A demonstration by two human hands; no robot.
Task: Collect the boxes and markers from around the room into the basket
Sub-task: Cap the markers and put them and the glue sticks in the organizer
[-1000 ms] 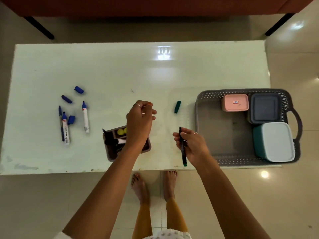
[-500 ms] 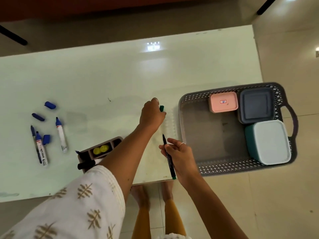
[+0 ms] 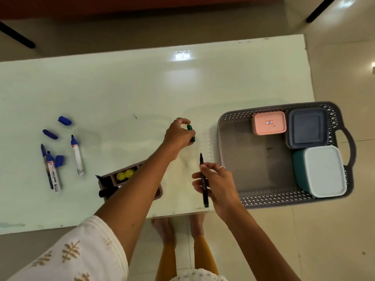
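Fingers of left hand (image 3: 178,134) pinch green cap (image 3: 191,133); right hand (image 3: 217,185) grips marker (image 3: 203,180).

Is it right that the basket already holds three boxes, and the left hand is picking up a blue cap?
Not quite. In the head view the basket holds three boxes, but the cap in the left hand is green, not blue. The blue caps lie at the table's left.

White leaf-patterned sleeve (image 3: 77,254), finger rings, bare feet (image 3: 162,230)
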